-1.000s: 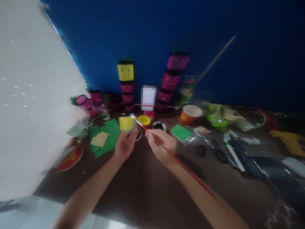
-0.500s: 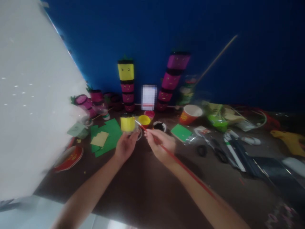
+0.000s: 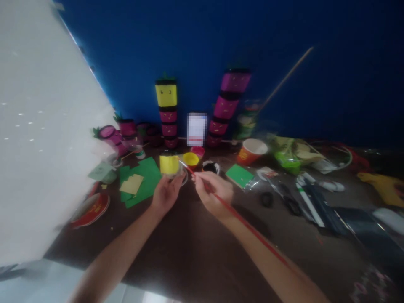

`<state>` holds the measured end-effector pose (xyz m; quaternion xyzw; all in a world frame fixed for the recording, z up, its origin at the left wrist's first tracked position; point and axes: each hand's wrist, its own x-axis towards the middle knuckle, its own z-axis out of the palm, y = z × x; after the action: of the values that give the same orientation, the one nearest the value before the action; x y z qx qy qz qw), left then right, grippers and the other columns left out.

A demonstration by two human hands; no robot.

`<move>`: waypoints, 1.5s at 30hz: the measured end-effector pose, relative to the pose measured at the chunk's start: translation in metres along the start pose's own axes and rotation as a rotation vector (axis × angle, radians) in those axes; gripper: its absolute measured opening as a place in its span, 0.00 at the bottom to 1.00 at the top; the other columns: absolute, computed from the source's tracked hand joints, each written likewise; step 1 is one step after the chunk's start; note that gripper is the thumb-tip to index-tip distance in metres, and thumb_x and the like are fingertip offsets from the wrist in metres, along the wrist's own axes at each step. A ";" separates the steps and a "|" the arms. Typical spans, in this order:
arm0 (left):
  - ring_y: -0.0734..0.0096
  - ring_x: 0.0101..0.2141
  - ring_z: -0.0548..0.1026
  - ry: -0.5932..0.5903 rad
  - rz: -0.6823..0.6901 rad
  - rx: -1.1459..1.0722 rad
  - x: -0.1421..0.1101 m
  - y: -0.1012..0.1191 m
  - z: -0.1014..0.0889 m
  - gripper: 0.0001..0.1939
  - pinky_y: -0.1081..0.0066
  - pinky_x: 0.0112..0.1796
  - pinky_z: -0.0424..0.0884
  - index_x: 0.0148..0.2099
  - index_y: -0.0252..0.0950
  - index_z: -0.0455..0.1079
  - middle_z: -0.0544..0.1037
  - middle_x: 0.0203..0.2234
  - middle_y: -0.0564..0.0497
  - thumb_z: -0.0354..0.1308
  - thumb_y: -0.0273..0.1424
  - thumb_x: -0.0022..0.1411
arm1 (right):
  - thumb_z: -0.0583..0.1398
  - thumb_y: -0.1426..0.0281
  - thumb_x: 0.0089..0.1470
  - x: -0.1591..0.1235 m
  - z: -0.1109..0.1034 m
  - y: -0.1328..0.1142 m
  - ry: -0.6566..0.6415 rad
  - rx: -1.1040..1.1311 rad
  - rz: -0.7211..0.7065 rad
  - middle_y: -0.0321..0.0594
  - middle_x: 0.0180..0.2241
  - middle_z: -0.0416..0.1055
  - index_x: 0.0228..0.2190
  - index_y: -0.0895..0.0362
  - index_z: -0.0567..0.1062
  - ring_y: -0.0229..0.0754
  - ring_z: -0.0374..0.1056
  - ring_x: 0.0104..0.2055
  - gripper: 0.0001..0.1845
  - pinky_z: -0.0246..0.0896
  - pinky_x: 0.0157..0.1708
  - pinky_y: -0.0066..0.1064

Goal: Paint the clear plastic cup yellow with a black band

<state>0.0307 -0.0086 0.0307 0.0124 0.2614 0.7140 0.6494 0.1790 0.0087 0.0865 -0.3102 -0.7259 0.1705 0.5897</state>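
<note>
My left hand (image 3: 166, 192) is closed round the base of a small clear cup wrapped in yellow paper (image 3: 169, 164), held just above the dark table (image 3: 195, 244). My right hand (image 3: 213, 191) pinches a long red paintbrush (image 3: 240, 216), whose tip points at the yellow cup's right side. Small paint pots, one yellow (image 3: 191, 159) and one black (image 3: 211, 167), stand right behind the brush tip.
Stacks of pink and yellow paper cups (image 3: 167, 111) (image 3: 229, 105) stand against the blue wall. Green and yellow paper pieces (image 3: 139, 181) lie left, an orange paper cup (image 3: 251, 151) and pens (image 3: 307, 200) right. A white board (image 3: 41, 126) fills the left side.
The yellow cup has sunk slightly and turned upright in my left hand. The brush tip stays beside it; my right hand has barely moved.
</note>
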 end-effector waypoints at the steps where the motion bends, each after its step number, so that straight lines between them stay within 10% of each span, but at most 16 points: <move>1: 0.62 0.46 0.75 -0.008 -0.004 0.002 0.000 0.000 -0.001 0.17 0.68 0.48 0.71 0.48 0.25 0.68 0.79 0.39 0.37 0.44 0.30 0.65 | 0.58 0.78 0.51 0.000 0.000 0.000 -0.003 -0.002 0.003 0.39 0.29 0.77 0.29 0.57 0.76 0.36 0.73 0.29 0.07 0.71 0.33 0.27; 45: 0.64 0.47 0.74 0.133 0.024 -0.036 -0.002 0.005 0.010 0.17 0.73 0.45 0.73 0.38 0.29 0.69 0.78 0.37 0.41 0.43 0.35 0.67 | 0.57 0.75 0.51 -0.004 0.000 0.001 -0.152 0.006 0.012 0.36 0.24 0.74 0.27 0.56 0.75 0.34 0.68 0.24 0.07 0.65 0.26 0.25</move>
<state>0.0300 -0.0071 0.0417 -0.0434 0.2910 0.7255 0.6222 0.1801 0.0073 0.0829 -0.2991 -0.7662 0.1991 0.5328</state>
